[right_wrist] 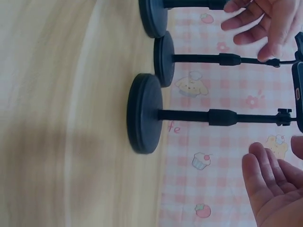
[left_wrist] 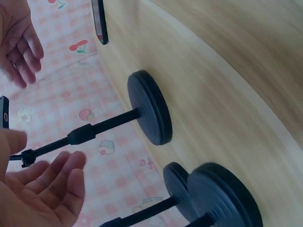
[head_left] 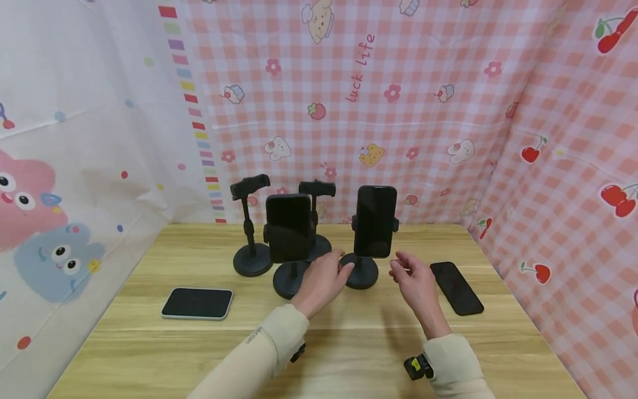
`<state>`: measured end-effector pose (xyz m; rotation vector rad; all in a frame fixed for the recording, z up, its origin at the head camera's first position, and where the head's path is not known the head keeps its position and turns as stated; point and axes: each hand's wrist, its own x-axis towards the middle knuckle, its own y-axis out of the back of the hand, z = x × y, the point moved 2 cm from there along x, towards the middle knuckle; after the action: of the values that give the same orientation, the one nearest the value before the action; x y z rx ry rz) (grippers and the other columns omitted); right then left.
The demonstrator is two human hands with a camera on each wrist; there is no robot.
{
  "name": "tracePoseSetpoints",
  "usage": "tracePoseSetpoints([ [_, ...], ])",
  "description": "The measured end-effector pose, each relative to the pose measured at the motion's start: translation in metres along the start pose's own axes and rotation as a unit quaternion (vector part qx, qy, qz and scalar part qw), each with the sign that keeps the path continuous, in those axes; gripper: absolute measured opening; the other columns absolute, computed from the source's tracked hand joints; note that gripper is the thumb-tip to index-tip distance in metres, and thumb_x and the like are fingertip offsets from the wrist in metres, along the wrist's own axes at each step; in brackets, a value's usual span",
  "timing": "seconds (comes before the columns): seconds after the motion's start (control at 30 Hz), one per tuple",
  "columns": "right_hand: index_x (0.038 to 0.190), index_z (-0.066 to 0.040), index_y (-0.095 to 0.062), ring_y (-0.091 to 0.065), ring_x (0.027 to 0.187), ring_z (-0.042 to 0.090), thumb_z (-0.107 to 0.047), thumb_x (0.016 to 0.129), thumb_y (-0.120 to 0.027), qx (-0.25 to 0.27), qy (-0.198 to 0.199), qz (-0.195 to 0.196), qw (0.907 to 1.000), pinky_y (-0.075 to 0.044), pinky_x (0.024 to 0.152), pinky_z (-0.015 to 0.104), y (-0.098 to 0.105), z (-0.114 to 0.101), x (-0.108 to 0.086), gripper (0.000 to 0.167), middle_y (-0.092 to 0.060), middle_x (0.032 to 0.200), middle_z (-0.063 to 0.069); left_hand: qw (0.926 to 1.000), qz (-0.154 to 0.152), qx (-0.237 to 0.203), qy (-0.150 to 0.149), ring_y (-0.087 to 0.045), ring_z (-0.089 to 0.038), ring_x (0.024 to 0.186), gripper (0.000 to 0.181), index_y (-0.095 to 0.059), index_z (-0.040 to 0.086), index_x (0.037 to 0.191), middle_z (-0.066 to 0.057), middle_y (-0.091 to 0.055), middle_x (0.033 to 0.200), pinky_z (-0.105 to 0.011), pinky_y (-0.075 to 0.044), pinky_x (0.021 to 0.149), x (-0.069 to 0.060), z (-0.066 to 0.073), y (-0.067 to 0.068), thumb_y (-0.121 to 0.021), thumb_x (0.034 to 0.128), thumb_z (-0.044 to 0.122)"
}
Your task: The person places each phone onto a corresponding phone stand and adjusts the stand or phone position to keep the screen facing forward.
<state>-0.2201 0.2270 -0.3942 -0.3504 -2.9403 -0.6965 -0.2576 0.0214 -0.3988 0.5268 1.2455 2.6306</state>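
Observation:
A black phone (head_left: 376, 221) is clamped upright in a black phone stand (head_left: 362, 276), right of centre in the head view. My left hand (head_left: 324, 280) is at that stand's left, fingers loosely bent and nothing held. In the left wrist view its fingers (left_wrist: 71, 187) are beside the stand's pole (left_wrist: 81, 134); any touch is unclear. To the right, just below the phone, my right hand (head_left: 415, 280) hovers with loosely bent fingers (right_wrist: 267, 175) and nothing in them. Another phone (head_left: 289, 227) sits in a second stand (head_left: 288, 281), left of my left hand.
Two stands without phones, one at the left (head_left: 252, 260) and one behind (head_left: 319, 246), are at the back of the wooden table (head_left: 349, 343). A white-edged phone (head_left: 197, 303) lies at left, a black phone (head_left: 457, 288) at right. Patterned cloth (head_left: 349, 138) hangs behind.

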Motion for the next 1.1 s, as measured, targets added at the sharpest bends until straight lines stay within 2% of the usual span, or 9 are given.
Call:
tracePoseSetpoints([
  [0.17,0.136,0.004,-0.054,-0.065,0.106,0.034,-0.021,0.102,-0.057,-0.089,0.013,-0.043,0.995,-0.053,0.088,0.045,0.005,0.008,-0.008,0.043,-0.064,0.121,0.021,0.9974,-0.046,0.055,0.012,-0.067,-0.023,0.094,0.04,-0.065,0.008,0.124,-0.007,-0.069,0.113,-0.042,-0.053,0.079,-0.004,-0.008,-0.002,-0.062,0.0978,0.038],
  [0.27,0.138,0.003,-0.053,-0.062,0.112,0.037,-0.025,0.101,-0.058,-0.136,0.012,-0.074,0.9878,-0.051,0.09,0.049,0.006,0.012,-0.01,0.047,-0.062,0.126,0.022,0.9939,-0.065,0.089,0.009,-0.067,-0.025,0.088,0.036,-0.068,0.008,0.117,-0.006,-0.07,0.104,-0.042,-0.053,0.074,-0.006,-0.012,-0.003,-0.066,0.0956,0.037],
  [0.37,0.139,0.004,-0.052,-0.061,0.113,0.04,-0.028,0.101,-0.059,-0.173,0.012,-0.112,0.9785,-0.05,0.09,0.051,0.005,0.014,-0.012,0.05,-0.059,0.129,0.026,0.9875,-0.089,0.13,0.003,-0.064,-0.021,0.076,0.029,-0.07,0.009,0.101,-0.002,-0.068,0.087,-0.039,-0.051,0.066,-0.008,-0.016,-0.005,-0.067,0.0941,0.037],
  [0.5,0.135,0.005,-0.055,-0.06,0.112,0.042,-0.027,0.098,-0.063,-0.228,0.027,-0.146,0.9623,-0.049,0.09,0.053,0.003,0.014,-0.017,0.05,-0.06,0.127,0.027,0.9754,-0.132,0.177,0.001,-0.054,-0.017,0.062,0.027,-0.066,0.013,0.079,0.002,-0.056,0.067,-0.036,-0.045,0.058,-0.014,-0.021,-0.006,-0.069,0.0922,0.037],
  [0.63,0.126,0.008,-0.06,-0.058,0.112,0.045,-0.025,0.093,-0.069,-0.308,0.054,-0.157,0.9369,-0.046,0.093,0.056,0.002,0.016,-0.022,0.048,-0.061,0.122,0.029,0.9682,-0.155,0.197,0.005,-0.052,-0.016,0.061,0.027,-0.064,0.014,0.077,0.002,-0.054,0.067,-0.036,-0.044,0.056,-0.025,-0.027,-0.001,-0.074,0.0884,0.036],
  [0.7,0.122,0.01,-0.062,-0.059,0.11,0.045,-0.025,0.09,-0.072,-0.344,0.061,-0.161,0.9231,-0.045,0.094,0.056,0.004,0.016,-0.025,0.048,-0.062,0.119,0.029,0.9665,-0.157,0.203,0.003,-0.055,-0.017,0.064,0.025,-0.065,0.013,0.082,0.002,-0.057,0.071,-0.037,-0.046,0.058,-0.03,-0.031,0.003,-0.076,0.086,0.035],
  [0.87,0.118,0.01,-0.063,-0.062,0.101,0.04,-0.025,0.084,-0.078,-0.4,0.05,-0.175,0.8981,-0.048,0.089,0.053,0.01,0.018,-0.033,0.05,-0.063,0.11,0.026,0.9651,-0.153,0.212,-0.007,-0.062,-0.022,0.073,0.026,-0.067,0.012,0.093,0.0,-0.063,0.081,-0.04,-0.05,0.062,-0.038,-0.048,0.017,-0.08,0.0818,0.032],
  [1.0,0.114,0.008,-0.064,-0.062,0.098,0.039,-0.026,0.079,-0.081,-0.428,0.034,-0.188,0.8834,-0.049,0.087,0.052,0.016,0.021,-0.037,0.052,-0.064,0.105,0.023,0.9688,-0.142,0.203,-0.006,-0.061,-0.022,0.074,0.024,-0.067,0.012,0.091,0.0,-0.063,0.081,-0.043,-0.05,0.064,-0.04,-0.06,0.03,-0.08,0.0821,0.03],
  [1.1,0.113,0.007,-0.064,-0.062,0.097,0.039,-0.028,0.077,-0.083,-0.437,0.021,-0.195,0.8779,-0.049,0.087,0.053,0.019,0.024,-0.039,0.053,-0.065,0.104,0.022,0.9736,-0.117,0.196,-0.013,-0.061,-0.022,0.075,0.023,-0.066,0.011,0.088,-0.001,-0.062,0.079,-0.043,-0.05,0.066,-0.041,-0.07,0.039,-0.081,0.0811,0.027],
])
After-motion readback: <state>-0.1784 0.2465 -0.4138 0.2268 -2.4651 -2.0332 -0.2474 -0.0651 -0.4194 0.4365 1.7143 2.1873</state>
